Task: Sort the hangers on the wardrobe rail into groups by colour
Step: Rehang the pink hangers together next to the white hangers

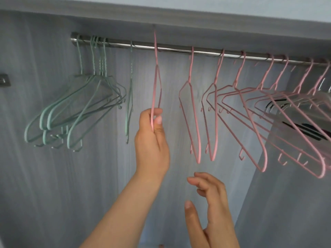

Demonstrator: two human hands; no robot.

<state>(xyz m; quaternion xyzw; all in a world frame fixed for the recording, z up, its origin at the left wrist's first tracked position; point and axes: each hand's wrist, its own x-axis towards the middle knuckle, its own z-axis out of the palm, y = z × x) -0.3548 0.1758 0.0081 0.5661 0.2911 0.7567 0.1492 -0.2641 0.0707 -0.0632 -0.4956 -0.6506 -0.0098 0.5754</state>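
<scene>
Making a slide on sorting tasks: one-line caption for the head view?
Left hand lifts a pink hanger above the rail, green hangers left, pink right; right hand open below.

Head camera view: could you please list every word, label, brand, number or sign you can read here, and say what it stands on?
None: no readable text anywhere in this view.
The transparent item hanging at the right end of the rail carries dark markings, too blurred to read as letters.
The green hangers, pink hangers and wardrobe panel show no print.
</scene>
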